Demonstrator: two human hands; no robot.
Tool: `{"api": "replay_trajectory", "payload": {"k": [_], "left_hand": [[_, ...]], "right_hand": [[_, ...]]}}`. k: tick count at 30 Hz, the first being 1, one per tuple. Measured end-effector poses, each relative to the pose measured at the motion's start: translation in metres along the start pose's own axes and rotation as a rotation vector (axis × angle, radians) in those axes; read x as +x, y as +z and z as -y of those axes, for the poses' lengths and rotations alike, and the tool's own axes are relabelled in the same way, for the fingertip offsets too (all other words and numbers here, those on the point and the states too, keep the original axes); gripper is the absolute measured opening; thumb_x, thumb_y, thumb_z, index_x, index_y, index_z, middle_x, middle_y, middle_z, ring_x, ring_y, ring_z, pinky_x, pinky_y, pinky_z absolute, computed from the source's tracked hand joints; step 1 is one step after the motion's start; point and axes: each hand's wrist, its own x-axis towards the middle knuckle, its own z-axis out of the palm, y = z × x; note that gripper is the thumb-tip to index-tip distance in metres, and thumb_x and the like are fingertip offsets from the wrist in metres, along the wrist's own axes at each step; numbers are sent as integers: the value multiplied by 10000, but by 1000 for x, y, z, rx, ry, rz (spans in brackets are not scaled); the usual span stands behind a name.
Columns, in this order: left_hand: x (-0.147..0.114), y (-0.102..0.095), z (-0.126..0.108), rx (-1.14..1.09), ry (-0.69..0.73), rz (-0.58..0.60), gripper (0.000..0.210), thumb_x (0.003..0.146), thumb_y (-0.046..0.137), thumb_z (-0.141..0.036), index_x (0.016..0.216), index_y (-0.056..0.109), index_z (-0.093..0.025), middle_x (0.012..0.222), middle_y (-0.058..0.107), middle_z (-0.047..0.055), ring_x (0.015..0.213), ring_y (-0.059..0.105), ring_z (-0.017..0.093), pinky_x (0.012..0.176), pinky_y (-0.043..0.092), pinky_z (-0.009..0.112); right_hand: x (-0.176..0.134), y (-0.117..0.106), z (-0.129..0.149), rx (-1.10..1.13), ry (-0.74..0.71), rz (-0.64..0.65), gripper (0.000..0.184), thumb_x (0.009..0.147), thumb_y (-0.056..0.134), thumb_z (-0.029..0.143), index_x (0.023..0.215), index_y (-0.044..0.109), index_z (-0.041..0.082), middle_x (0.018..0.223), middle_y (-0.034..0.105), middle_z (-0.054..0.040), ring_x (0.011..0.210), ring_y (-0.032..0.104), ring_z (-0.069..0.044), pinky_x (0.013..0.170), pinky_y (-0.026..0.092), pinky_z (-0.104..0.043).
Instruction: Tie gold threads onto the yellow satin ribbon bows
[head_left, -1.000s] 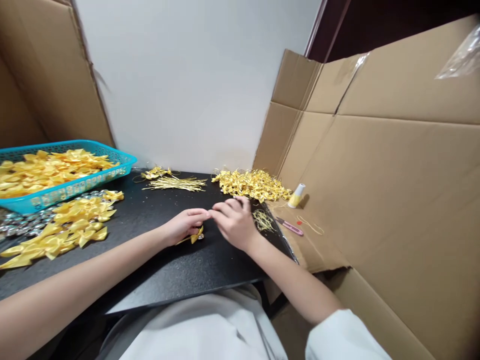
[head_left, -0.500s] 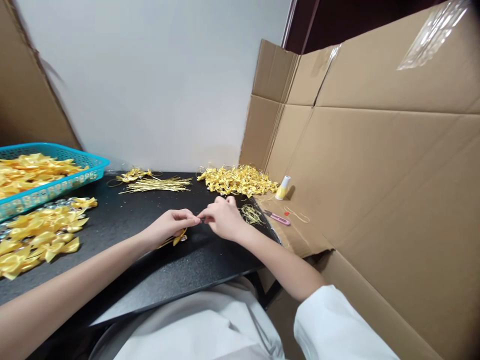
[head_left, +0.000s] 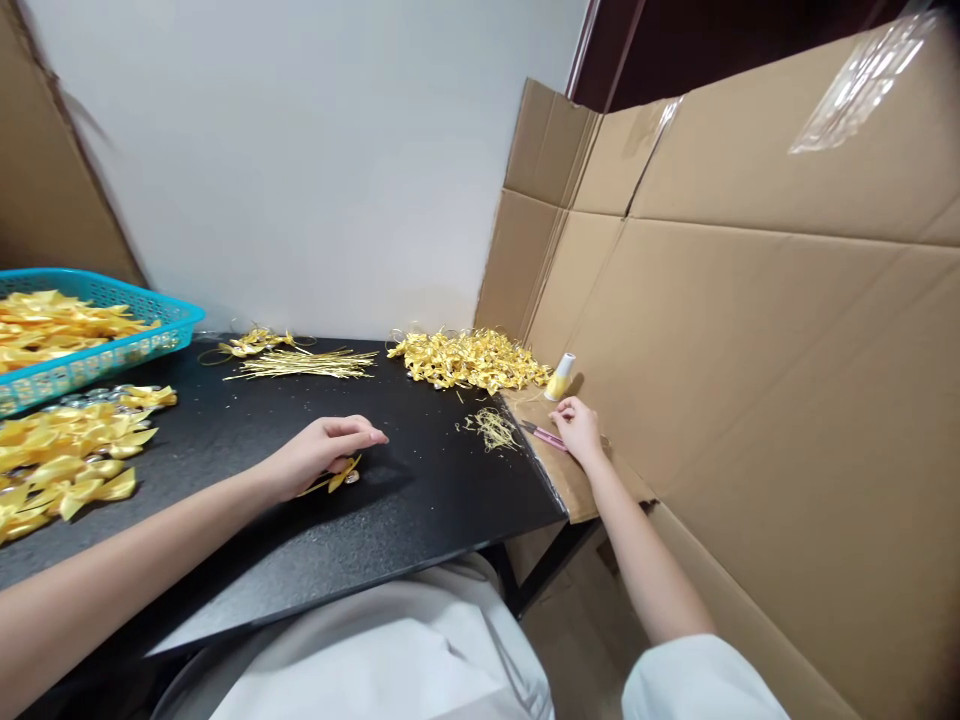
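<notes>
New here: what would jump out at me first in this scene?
Probably the bright blue basket of yellow bows at the far left. Next, the yellow heap at the back of the black tabletop. Then the left hand, curled over a yellow bow, and the right hand beside the pink cutter.

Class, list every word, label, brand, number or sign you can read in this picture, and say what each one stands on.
None: no text can be read anywhere in the picture.
The cardboard and the blue basket show no readable print.
Any small marking on the pink-handled tool or the thread cone would be too small to make out.
</notes>
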Motion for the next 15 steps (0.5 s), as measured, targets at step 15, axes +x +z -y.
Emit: {"api": "replay_trajectory", "payload": {"k": [15], "left_hand": [[-1, 0, -1, -12, 11, 17, 380, 534, 807, -467, 680, 725, -126, 627, 482, -4, 449, 258, 31, 382, 166, 178]], "right_hand": [[-4, 5, -7, 21, 5, -16, 76, 723, 576, 284, 701, 561, 213, 699, 706, -14, 680, 638, -172, 709, 454, -284]]}}
